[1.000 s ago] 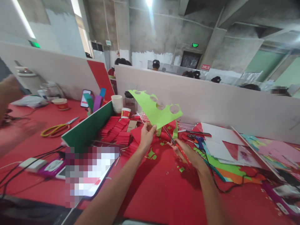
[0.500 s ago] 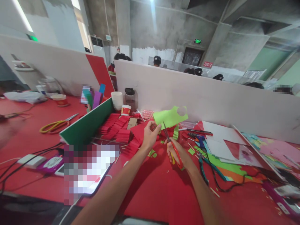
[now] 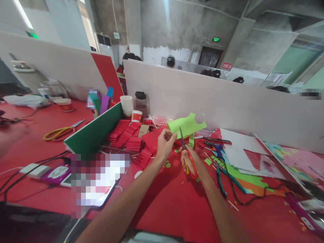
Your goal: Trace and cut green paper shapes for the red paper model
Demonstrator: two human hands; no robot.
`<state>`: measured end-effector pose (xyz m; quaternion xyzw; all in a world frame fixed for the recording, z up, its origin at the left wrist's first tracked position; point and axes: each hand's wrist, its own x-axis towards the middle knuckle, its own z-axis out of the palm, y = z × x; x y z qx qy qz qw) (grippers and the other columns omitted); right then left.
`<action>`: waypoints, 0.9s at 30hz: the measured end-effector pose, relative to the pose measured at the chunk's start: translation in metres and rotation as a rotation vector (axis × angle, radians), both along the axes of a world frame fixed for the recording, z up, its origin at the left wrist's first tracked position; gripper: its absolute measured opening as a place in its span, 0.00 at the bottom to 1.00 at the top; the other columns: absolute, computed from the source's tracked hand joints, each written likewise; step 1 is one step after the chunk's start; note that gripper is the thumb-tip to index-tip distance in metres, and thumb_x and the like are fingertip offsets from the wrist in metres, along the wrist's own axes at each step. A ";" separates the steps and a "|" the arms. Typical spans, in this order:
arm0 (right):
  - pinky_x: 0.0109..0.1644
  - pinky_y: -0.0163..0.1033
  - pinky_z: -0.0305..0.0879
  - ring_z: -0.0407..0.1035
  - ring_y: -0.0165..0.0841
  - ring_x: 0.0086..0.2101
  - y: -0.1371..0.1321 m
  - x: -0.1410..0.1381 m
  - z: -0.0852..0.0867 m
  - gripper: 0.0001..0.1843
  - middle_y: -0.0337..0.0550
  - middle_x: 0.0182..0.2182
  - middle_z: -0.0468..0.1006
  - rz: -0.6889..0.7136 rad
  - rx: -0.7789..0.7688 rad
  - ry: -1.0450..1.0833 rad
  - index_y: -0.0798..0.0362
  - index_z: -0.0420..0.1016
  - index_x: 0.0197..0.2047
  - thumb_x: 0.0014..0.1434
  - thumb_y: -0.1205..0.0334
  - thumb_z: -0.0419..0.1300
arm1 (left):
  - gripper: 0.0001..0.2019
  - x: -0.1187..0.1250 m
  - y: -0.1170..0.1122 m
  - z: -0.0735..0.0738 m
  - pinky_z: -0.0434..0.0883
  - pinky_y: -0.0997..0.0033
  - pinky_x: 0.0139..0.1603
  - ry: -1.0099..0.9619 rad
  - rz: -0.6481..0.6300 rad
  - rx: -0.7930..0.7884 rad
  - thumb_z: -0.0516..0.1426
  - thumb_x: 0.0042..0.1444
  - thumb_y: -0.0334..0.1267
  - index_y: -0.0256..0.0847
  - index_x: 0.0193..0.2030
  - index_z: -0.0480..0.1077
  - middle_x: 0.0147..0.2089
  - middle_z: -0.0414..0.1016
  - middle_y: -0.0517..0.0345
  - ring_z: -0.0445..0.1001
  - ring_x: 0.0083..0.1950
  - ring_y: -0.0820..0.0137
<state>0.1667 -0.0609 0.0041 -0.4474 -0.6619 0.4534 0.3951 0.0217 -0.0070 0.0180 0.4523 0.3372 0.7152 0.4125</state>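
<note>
My left hand [image 3: 166,143] pinches the lower left edge of a light green sheet of paper [image 3: 188,125], which has a round notch cut out near its upper right corner. My right hand [image 3: 190,162] grips a pair of scissors [image 3: 193,167] with red and yellow handles. The blades point up and lie over the sheet's lower edge, close to my left fingertips. Small green scraps [image 3: 208,161] are scattered on the red table [image 3: 162,209] around my hands. Folded red paper strips [image 3: 134,144] lie to the left of my left hand.
A green divider [image 3: 95,130] stands on the left, with paper cups [image 3: 137,116] and a dark-lidded bottle [image 3: 141,103] behind. A glowing tablet [image 3: 106,182] lies front left. Pliers [image 3: 220,182], a glue gun [image 3: 217,150] and white sheets [image 3: 239,162] lie right. Another person's blurred hand [image 3: 11,138] is far left.
The view has shifted slightly. The scissor blades now point more steeply upward over the green paper. Both hands keep their holds.
</note>
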 end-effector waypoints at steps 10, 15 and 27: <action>0.17 0.29 0.62 0.61 0.26 0.17 0.001 0.001 0.001 0.24 0.34 0.24 0.67 0.005 0.020 -0.023 0.48 0.66 0.45 0.65 0.35 0.49 | 0.13 0.000 0.001 0.000 0.65 0.75 0.32 -0.016 -0.004 -0.010 0.64 0.51 0.40 0.41 0.31 0.62 0.28 0.64 0.66 0.65 0.28 0.76; 0.16 0.30 0.62 0.60 0.25 0.15 0.001 0.001 0.002 0.25 0.33 0.22 0.66 -0.010 0.021 -0.057 0.49 0.66 0.45 0.65 0.35 0.48 | 0.13 0.000 -0.001 0.002 0.63 0.76 0.31 -0.008 0.008 -0.007 0.64 0.50 0.41 0.41 0.30 0.62 0.27 0.62 0.66 0.62 0.28 0.77; 0.15 0.28 0.57 0.58 0.25 0.14 -0.001 0.000 0.005 0.24 0.32 0.20 0.66 -0.042 0.071 -0.095 0.49 0.68 0.44 0.64 0.36 0.52 | 0.14 -0.002 -0.002 0.003 0.62 0.76 0.30 0.014 0.028 -0.016 0.64 0.50 0.42 0.41 0.29 0.62 0.26 0.61 0.66 0.62 0.28 0.76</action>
